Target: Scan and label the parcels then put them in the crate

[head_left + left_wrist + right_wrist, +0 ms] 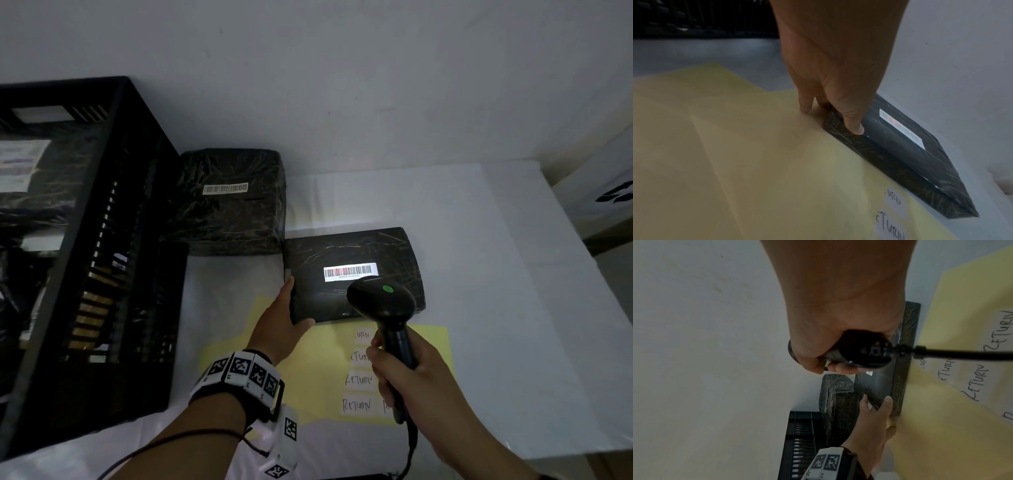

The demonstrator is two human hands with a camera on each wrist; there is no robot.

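Observation:
A flat black parcel (352, 274) lies on the white table, and red scan light falls on its white barcode label (350, 271). My left hand (291, 308) grips its near-left corner, thumb (854, 125) on the top face and fingers down the left side. Just above the parcel's near edge my right hand (394, 363) grips the handle of a black barcode scanner (383, 301), whose green light is on. A yellow sheet (329, 370) with white handwritten RETURN labels (358, 380) lies below both hands. The black crate (102, 240) stands at the left with wrapped parcels inside.
A bulkier black wrapped parcel (229, 202) with its own barcode sits against the wall, between the crate and the flat parcel. The scanner cable (962, 353) trails back toward me. A white box (599, 192) stands beyond the table's right edge.

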